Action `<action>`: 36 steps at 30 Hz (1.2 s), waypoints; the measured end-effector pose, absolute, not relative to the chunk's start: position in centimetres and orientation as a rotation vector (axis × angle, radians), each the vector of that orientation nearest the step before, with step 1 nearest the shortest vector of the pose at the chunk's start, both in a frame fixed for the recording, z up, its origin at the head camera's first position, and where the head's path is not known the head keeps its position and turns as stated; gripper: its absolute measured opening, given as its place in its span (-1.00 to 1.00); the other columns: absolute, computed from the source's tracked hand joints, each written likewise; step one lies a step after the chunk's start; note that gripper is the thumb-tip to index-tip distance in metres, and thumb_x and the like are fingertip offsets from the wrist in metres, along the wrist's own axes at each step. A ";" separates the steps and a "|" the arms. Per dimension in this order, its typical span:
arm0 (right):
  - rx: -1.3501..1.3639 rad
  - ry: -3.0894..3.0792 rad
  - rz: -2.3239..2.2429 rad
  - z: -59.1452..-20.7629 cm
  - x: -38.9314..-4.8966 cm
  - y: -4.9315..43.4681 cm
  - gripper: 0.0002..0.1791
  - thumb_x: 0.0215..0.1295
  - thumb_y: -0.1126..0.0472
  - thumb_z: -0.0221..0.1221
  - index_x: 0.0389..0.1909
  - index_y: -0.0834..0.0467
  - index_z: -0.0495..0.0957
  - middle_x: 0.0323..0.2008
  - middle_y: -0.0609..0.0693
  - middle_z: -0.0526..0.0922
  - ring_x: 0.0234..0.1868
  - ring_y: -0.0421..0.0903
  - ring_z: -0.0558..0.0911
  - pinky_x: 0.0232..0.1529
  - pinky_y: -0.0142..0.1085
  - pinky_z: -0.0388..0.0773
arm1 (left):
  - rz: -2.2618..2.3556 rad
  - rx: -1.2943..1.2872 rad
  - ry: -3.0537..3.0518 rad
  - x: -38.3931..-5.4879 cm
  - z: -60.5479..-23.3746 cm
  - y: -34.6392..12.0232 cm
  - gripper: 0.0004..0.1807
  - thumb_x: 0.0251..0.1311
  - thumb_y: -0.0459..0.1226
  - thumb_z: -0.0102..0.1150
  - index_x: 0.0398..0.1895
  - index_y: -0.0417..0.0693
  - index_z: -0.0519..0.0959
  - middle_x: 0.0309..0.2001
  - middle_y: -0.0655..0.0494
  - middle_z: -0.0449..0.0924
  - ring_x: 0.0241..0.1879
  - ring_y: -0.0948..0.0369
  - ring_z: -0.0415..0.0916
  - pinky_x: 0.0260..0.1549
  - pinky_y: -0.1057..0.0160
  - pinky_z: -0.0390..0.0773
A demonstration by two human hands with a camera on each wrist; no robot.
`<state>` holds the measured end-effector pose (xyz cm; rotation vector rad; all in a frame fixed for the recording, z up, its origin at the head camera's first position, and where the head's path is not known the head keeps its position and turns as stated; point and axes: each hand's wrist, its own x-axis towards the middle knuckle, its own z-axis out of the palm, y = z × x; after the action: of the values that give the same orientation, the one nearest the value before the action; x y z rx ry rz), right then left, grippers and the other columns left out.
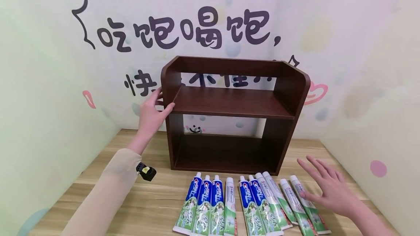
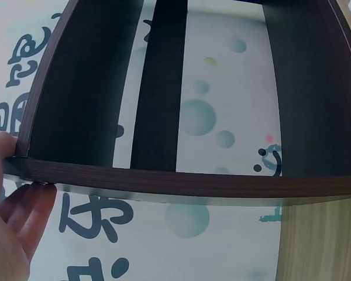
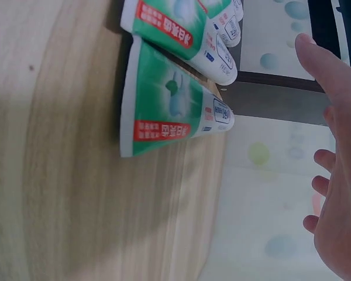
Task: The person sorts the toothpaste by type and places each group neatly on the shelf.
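Ten smooth toothpaste tubes (image 1: pixel 216 207) lie on wood-grain tabletop (image 1: pixel 155 207), narrow gap after fourth, just before front edge of dark-brown, round-cornered shelf (image 1: pixel 233 105). Left hand (image 1: pixel 152 117) grips shelf's left side; right hand (image 1: pixel 331 192), fingers spread, holds nothing, near rightmost tube (image 1: pixel 310 207).

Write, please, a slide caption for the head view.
Left hand grips a brown shelf; right hand hovers near toothpaste tubes on a wooden table.

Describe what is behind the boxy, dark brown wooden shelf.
Through the open shelf, a pale printed wall shows black lettering and a smiling face. Boards cover some lettering; anything else behind them cannot be seen.
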<state>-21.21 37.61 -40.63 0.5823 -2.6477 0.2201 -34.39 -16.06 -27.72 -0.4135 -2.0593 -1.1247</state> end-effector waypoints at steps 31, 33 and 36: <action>0.693 -2.625 0.576 -43.9 -22.0 39.9 0.03 -0.06 0.08 0.49 0.48 0.06 0.22 0.28 0.31 0.42 0.29 -0.29 0.25 0.25 -0.19 0.06 | -1.341 -0.341 -2.240 -35.0 -27.5 -16.7 -0.32 0.27 -0.19 0.21 0.44 -0.01 0.27 0.27 -0.21 0.49 0.14 -0.17 0.56 0.06 -0.11 0.60; 0.703 -2.614 0.591 -44.2 -22.1 40.3 0.02 -0.07 0.10 0.50 0.47 0.06 0.24 0.27 0.32 0.44 0.27 -0.55 0.16 0.29 -0.32 -0.04 | -1.341 -0.351 -2.272 -35.1 -27.3 -16.7 -0.28 0.26 -0.17 0.23 0.47 0.00 0.23 0.31 -0.22 0.45 0.19 -0.17 0.52 0.11 -0.12 0.58; 0.707 -2.621 0.632 -44.5 -22.1 40.6 0.03 -0.08 0.10 0.50 0.47 0.06 0.25 0.25 0.35 0.45 0.24 -0.65 0.09 0.38 -0.03 0.03 | -1.370 -0.381 -2.296 -35.3 -27.2 -16.8 -0.25 0.27 -0.17 0.23 0.50 -0.01 0.17 0.35 -0.22 0.41 0.26 -0.18 0.47 0.17 -0.12 0.54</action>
<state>-22.13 40.59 -44.45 0.7072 -2.6210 0.6318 -35.30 -16.77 -27.17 -0.3811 -2.2964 -1.3699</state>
